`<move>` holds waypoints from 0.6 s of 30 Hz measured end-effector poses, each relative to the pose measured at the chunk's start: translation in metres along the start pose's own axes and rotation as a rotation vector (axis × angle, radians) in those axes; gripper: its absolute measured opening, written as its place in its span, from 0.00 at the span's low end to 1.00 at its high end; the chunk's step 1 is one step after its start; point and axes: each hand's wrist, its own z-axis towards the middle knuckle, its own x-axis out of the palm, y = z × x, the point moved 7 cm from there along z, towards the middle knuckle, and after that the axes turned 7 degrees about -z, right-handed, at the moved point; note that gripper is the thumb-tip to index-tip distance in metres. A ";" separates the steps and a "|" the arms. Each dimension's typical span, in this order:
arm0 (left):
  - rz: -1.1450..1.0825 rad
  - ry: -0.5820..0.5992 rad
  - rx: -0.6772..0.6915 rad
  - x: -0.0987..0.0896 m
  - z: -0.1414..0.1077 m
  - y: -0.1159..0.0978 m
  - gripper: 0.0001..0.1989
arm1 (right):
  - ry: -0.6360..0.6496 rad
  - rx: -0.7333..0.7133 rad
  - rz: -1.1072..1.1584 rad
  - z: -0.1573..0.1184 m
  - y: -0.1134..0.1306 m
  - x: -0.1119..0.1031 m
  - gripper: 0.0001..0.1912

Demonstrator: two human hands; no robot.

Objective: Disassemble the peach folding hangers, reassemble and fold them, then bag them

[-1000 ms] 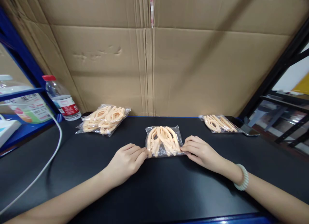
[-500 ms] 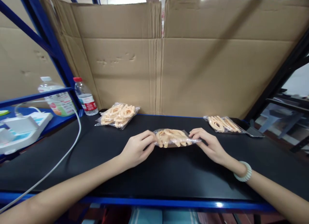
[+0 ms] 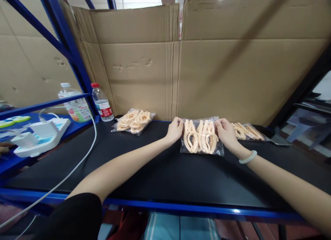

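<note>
A clear plastic bag of beige looped pieces (image 3: 200,136) hangs upright between my hands, its flat side facing me, over the black tabletop (image 3: 165,178). My left hand (image 3: 175,130) pinches its upper left corner, and my right hand (image 3: 227,132) grips the upper right corner. A second bag of beige pieces (image 3: 134,121) lies at the back left of the table. To the right, partly behind my right hand, rests a third bag of beige pieces (image 3: 248,131).
Two bottles, one red-capped (image 3: 103,104) and one white-capped (image 3: 77,105), stand at the back left. A white power strip (image 3: 42,138) sits on the blue shelf, its cable (image 3: 86,152) crossing the table's left side. Cardboard (image 3: 139,68) walls the back. A dark flat object (image 3: 279,140) lies far right.
The held bag has been raised and turned from lying nearly edge-on to upright, facing me. Both hands moved up with it, still gripping its sides. The view has shifted slightly left.
</note>
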 end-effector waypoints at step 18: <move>-0.381 0.320 -0.300 0.236 0.065 -0.031 0.15 | -0.062 0.424 -0.492 0.095 -0.125 -0.166 0.12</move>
